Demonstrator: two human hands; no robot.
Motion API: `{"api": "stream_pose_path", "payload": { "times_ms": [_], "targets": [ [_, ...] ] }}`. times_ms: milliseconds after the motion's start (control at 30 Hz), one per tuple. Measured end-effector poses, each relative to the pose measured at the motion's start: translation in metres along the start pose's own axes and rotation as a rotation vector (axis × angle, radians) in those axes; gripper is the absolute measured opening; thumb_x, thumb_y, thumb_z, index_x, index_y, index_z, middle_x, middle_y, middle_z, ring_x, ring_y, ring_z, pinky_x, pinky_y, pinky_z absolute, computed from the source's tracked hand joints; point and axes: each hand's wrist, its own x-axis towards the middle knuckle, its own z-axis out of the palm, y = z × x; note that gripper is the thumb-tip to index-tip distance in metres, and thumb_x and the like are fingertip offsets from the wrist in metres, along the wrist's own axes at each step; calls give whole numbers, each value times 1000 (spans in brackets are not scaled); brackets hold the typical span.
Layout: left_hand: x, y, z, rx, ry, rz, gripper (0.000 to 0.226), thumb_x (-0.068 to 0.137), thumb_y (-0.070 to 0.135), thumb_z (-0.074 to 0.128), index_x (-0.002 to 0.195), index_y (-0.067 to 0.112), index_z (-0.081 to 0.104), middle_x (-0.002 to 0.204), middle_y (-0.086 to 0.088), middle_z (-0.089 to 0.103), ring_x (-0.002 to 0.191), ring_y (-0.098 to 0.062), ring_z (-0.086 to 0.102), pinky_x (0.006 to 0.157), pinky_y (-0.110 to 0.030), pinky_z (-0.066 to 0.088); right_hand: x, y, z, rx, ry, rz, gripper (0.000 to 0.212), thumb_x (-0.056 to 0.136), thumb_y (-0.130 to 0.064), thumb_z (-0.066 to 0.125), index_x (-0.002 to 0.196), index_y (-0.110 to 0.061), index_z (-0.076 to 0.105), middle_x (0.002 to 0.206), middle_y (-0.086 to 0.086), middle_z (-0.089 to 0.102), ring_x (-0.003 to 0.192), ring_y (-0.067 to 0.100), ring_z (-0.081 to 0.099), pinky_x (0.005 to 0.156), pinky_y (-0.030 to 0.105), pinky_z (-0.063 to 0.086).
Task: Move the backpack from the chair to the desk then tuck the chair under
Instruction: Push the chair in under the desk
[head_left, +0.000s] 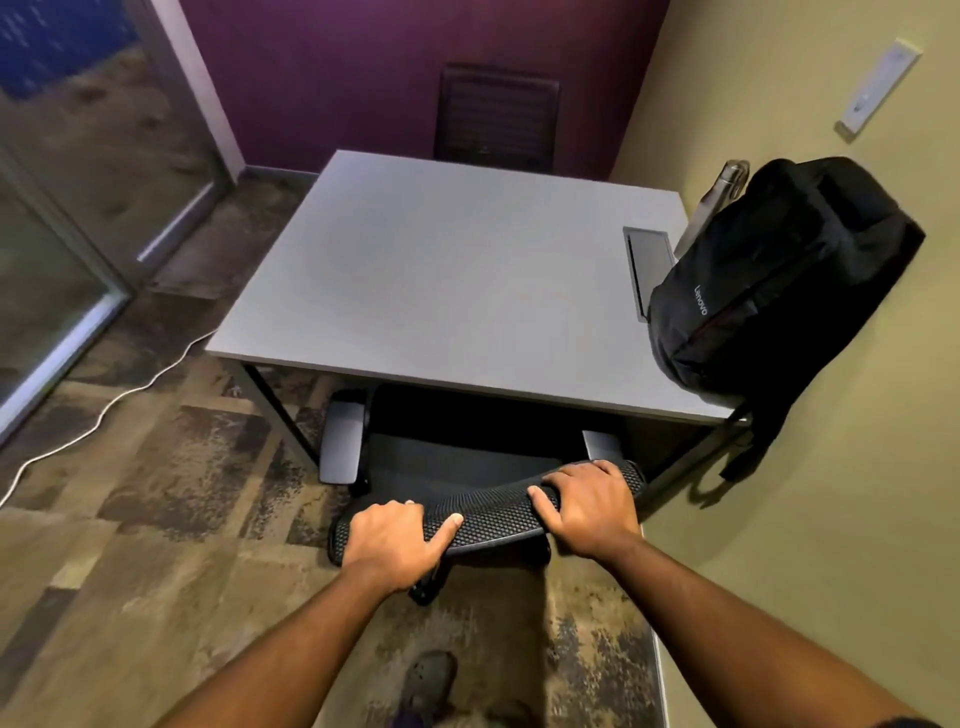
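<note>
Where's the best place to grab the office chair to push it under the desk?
Grip the top edge of the backrest from behind, one hand near each end, as the left hand and right hand do now. It is a wide curved bar facing you, and the seat already points under the desk.

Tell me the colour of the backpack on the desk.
The backpack is black, with a thin red line across its front; it shows in the head view.

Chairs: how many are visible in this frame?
2. The near chair sits partly under the desk, with the left hand and right hand gripping its backrest. The far chair stands behind the desk against the purple wall. Others may be out of view.
</note>
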Motion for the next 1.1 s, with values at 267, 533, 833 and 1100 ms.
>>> {"api": "stream_pose_path", "payload": {
  "times_ms": [267, 533, 833, 1100],
  "targets": [
    [26, -3, -11, 3, 71, 50, 94, 84, 82, 6, 111, 23, 73, 103, 0, 76, 98, -24, 70, 76, -38, 55, 21, 5, 2, 26, 23, 10, 71, 98, -70, 25, 114, -28, 80, 111, -6, 79, 111, 15, 69, 108, 41, 40],
    [70, -81, -17, 26, 108, 258, 82, 89, 80, 13, 116, 31, 73, 98, 6, 78, 93, -18, 72, 69, -35, 54, 29, -64, 9, 74, 62, 163, 66, 96, -69, 35, 95, -21, 81, 90, 0, 79, 90, 24, 72, 94, 45, 46],
    [121, -145, -28, 26, 63, 371, 80, 90, 80, 13, 119, 34, 72, 104, 8, 77, 98, -16, 70, 75, -35, 55, 58, -127, 10, 85, 99, 296, 61, 94, -67, 41, 91, -21, 81, 87, 1, 78, 87, 25, 73, 93, 44, 48],
    [138, -134, -28, -7, 51, 313, 90, 86, 83, 8, 106, 26, 75, 89, 4, 76, 85, -19, 70, 70, -38, 56, 88, -104, -1, 35, 58, 263, 72, 95, -72, 25, 113, -27, 79, 104, -5, 78, 101, 19, 70, 102, 42, 44]
  ]
}}
